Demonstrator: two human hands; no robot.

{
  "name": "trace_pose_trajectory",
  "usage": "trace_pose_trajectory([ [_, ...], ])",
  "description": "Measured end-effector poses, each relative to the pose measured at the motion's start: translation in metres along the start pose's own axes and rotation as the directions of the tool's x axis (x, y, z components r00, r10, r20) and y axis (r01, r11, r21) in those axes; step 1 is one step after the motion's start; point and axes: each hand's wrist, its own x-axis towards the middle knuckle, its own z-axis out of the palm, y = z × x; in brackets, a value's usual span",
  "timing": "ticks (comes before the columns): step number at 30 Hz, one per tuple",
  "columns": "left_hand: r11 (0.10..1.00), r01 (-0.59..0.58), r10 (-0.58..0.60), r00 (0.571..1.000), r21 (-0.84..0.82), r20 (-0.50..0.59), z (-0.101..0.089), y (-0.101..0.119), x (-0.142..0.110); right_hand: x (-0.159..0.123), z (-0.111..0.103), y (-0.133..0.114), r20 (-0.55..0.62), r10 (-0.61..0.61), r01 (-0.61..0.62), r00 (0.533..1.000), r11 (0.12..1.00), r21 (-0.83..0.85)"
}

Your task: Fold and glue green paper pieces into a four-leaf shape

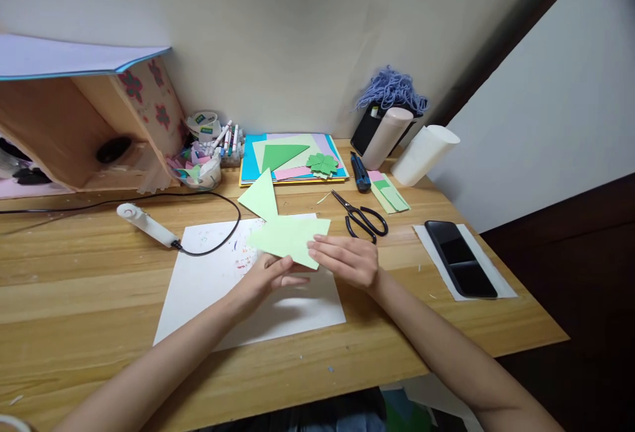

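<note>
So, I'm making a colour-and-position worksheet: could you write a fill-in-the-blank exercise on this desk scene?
1. The person's right grip touches a light-____ paper.
2. The scissors have ____ handles.
3. The phone lies on a ____ sheet.
4. In the picture, the phone is to the ____ of the scissors.

Missing words: green; black; white; right.

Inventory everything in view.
Held paper: 1, green, centre
Triangles: 2, green, centre
Sheet: 1, white, underneath
Scissors: 1, black, right
Cutter: 1, blue, right
Small papers: several, mixed, right
Phone: 1, black, right
Paper stack: 1, multicoloured, back
Clover: 1, green, on stack
Yarn bundle: 1, blue, back
Cylinders: 2, pale, right
Corded tool: 1, white, left
Markers: several, white, back
Scrap tub: 1, clear, left
Box: 1, tan, left
Table: 1, brown, below
Hands: 2, holding paper
</note>
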Motion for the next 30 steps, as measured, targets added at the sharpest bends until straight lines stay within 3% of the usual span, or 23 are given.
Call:
trace_pose_trajectory([
  [2, 0.997, 0.007, -0.014, 0.996, -0.080, -0.092, 0.008, 0.004, 0.010, 0.002, -0.001, 0.003, 0.093, -0.013, 0.014, 0.996, 1.000, -0.017],
  [4, 0.998, -0.024, 0.014, 0.984, -0.052, -0.180, 0.013, 0.009, 0.021, 0.003, -0.002, 0.011, 0.072, 0.047, -0.043, 0.996, 0.997, -0.061],
  [7, 0.995, -0.094, 0.085, 0.954, -0.020, -0.288, 0.017, 0.014, 0.039, 0.004, -0.004, 0.024, -0.157, 0.209, -0.217, 0.965, 0.975, -0.040],
  [9, 0.985, -0.172, 0.156, 0.924, -0.014, -0.350, 0.019, 0.012, 0.051, 0.005, -0.005, 0.032, -0.296, 0.412, -0.389, 0.862, 0.911, 0.136],
  [10, 0.978, -0.207, 0.188, 0.910, -0.013, -0.369, 0.020, 0.010, 0.056, 0.006, -0.005, 0.034, -0.286, 0.531, -0.465, 0.797, 0.843, 0.269],
  [12, 0.971, -0.240, 0.217, 0.900, -0.014, -0.377, 0.023, 0.002, 0.064, 0.008, -0.003, 0.037, -0.125, 0.709, -0.569, 0.694, 0.646, 0.508],
  [14, 0.976, -0.216, 0.196, 0.911, -0.015, -0.362, 0.026, -0.005, 0.069, 0.009, 0.000, 0.038, 0.046, 0.762, -0.621, 0.645, 0.489, 0.613],
  [16, 0.983, -0.182, 0.166, 0.923, -0.015, -0.347, 0.029, -0.011, 0.070, 0.009, 0.003, 0.038, 0.089, 0.782, -0.647, 0.617, 0.440, 0.622],
  [21, 0.981, -0.189, 0.162, 0.935, -0.054, -0.315, 0.030, -0.014, 0.068, 0.008, 0.002, 0.036, 0.082, 0.761, -0.649, 0.644, 0.486, 0.586],
  [25, 0.982, -0.180, 0.152, 0.925, -0.050, -0.349, 0.024, -0.020, 0.070, 0.010, -0.001, 0.035, 0.101, 0.744, -0.634, 0.661, 0.481, 0.605],
  [30, 0.988, -0.013, 0.082, 0.885, 0.153, -0.458, 0.019, -0.030, 0.069, 0.009, 0.002, 0.034, 0.224, 0.731, -0.676, 0.645, 0.409, 0.613],
])
